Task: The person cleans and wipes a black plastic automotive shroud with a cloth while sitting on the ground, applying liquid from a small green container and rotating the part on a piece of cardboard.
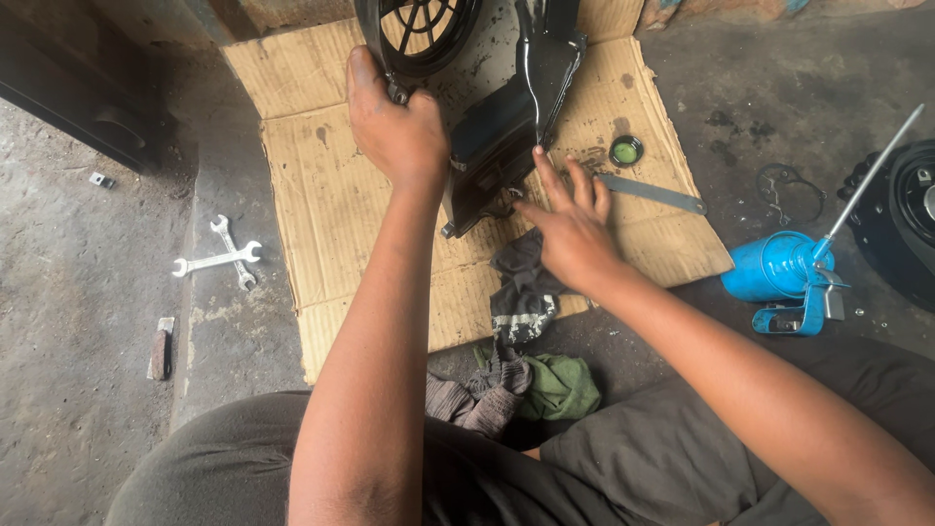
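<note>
A black plastic and metal housing [497,127] with a round grilled part [429,29] stands on a sheet of stained cardboard [321,195]. My left hand [394,122] grips the housing's upper left side near the grille. My right hand [570,229] has its fingers spread, and their tips touch the housing's lower right edge. It holds nothing that I can see. A flat grey metal tool [651,193] and a small round green-centred cap [626,151] lie on the cardboard just right of that hand.
Two crossed open-end wrenches [222,257] lie on the concrete at left, near a small wooden-handled tool [161,349]. A blue oil can with a long spout [784,268] stands at right, beside a black round part [901,219]. Rags [531,341] lie by my knees.
</note>
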